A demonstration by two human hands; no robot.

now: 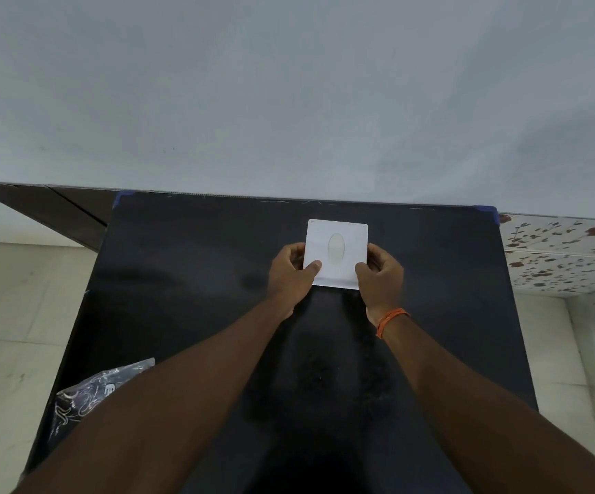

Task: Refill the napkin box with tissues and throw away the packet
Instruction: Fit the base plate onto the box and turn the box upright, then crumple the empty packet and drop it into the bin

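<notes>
A white square napkin box (337, 240) with an oval slot in its top sits on the black table (189, 279), towards the far edge. My left hand (290, 274) grips its left side, thumb on the top near the front corner. My right hand (381, 276) grips its right side the same way; an orange thread band circles that wrist. A dark patterned plastic packet (89, 393) lies at the table's near left edge, partly hidden under my left forearm.
A pale grey wall (289, 83) rises right behind the table. Light floor tiles (11, 315) lie to the left, and flower-patterned tiles (567, 254) to the right. Blue tape marks the table's two far corners.
</notes>
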